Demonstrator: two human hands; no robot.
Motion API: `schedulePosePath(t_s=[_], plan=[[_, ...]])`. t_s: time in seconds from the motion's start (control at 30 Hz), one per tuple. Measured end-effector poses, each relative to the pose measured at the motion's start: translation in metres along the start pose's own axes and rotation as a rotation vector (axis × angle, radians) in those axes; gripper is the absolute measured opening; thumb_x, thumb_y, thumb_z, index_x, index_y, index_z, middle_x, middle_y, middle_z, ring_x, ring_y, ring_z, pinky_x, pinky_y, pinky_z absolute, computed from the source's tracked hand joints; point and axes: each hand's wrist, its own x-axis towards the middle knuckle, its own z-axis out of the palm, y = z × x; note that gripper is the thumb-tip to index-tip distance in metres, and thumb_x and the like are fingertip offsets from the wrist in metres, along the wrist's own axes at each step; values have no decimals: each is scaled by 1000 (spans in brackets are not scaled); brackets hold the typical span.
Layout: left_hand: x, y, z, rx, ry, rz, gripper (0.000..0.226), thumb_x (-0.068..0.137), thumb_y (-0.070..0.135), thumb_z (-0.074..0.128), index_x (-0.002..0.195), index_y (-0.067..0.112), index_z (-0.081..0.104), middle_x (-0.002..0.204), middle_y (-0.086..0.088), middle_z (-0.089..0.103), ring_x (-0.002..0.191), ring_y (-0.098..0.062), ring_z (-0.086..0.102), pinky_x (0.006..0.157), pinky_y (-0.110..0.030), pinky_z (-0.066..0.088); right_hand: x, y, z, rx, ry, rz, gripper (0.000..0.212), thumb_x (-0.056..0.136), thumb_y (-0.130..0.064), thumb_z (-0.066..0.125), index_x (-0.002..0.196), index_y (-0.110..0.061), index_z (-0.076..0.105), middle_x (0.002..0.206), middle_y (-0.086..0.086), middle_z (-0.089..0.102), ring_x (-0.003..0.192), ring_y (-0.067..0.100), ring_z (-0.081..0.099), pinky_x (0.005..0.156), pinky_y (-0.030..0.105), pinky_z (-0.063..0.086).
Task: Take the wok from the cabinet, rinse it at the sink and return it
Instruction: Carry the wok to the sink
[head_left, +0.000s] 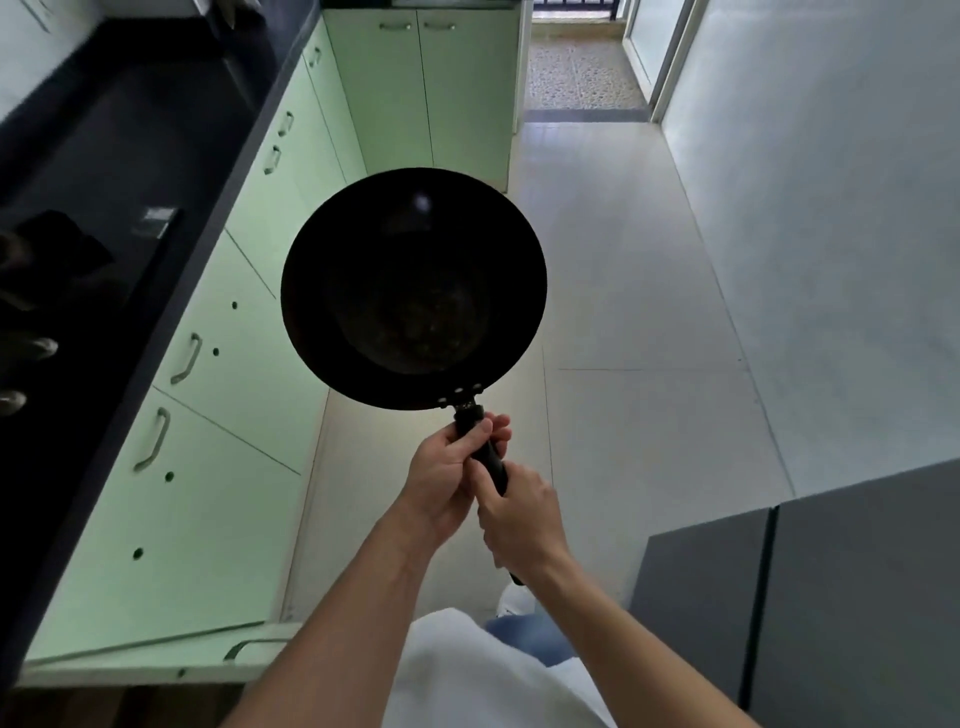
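Observation:
A round black wok (413, 288) hangs level in the air over the floor, in the middle of the view, its hollow side facing up. Its black handle (488, 457) points back toward me. My left hand (449, 475) is wrapped around the handle just behind the rivets. My right hand (522, 519) grips the same handle further back, and the handle's end sticks out below the wrist. The pale green cabinets (218, 415) run along the left, and a drawer or door (171, 660) at the bottom left stands pulled out. No sink shows in this view.
A dark countertop (130, 171) with a black hob (57, 291) and its knobs lines the left edge. More green cabinet doors (426, 88) close the far end. Light floor tiles (623, 291) lead to a doorway (582, 62). A grey appliance (810, 597) stands at the lower right.

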Motion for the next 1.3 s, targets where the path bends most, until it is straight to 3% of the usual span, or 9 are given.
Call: schedulePosePath(t_s=[0.2,0.37,0.5,0.7,0.97,1.3], plan=[[49,21,33,17,3,-7,31,97,5,55,123,-12,57,100,-12,69,84,-14,70,75,-22,57,55,-10,-26,48,-2,13,37,99,-34,55,66,-19,56,55,4,56,46,21,51,48,51,54],[91,42,46,22,7,4,31,97,4,55,123,-12,56,103,-13,71,88,-15,72,76,-22,57,101,-22,-33,51,-1,13,37,100,-34,55,65,-23,56,54,-1,56,47,17,51,54,45,54],[131,65,52,24,3,-3,35,97,4,54,126,-14,53,102,-13,71,89,-15,72,76,-22,57,146,-34,-33,37,2,18,35,99,-34,55,66,-23,58,57,1,59,50,19,55,54,49,56],[206,128,54,40,-14,-19,29,96,1,54,122,-11,56,105,-14,71,87,-15,73,74,-21,57,236,-67,-19,41,11,55,40,98,-36,55,70,-8,61,56,7,58,48,21,53,52,52,53],[313,232,55,74,-45,-27,26,95,1,55,118,-11,58,100,-12,72,86,-16,72,75,-22,58,360,-139,9,32,58,88,46,98,-35,55,67,-2,58,50,5,56,40,21,51,48,48,51],[410,311,63,85,-31,-37,29,94,2,58,119,-13,59,103,-14,71,88,-15,72,75,-20,56,478,-180,22,36,47,94,43,97,-38,55,69,-7,60,52,4,58,42,18,52,47,48,52]])
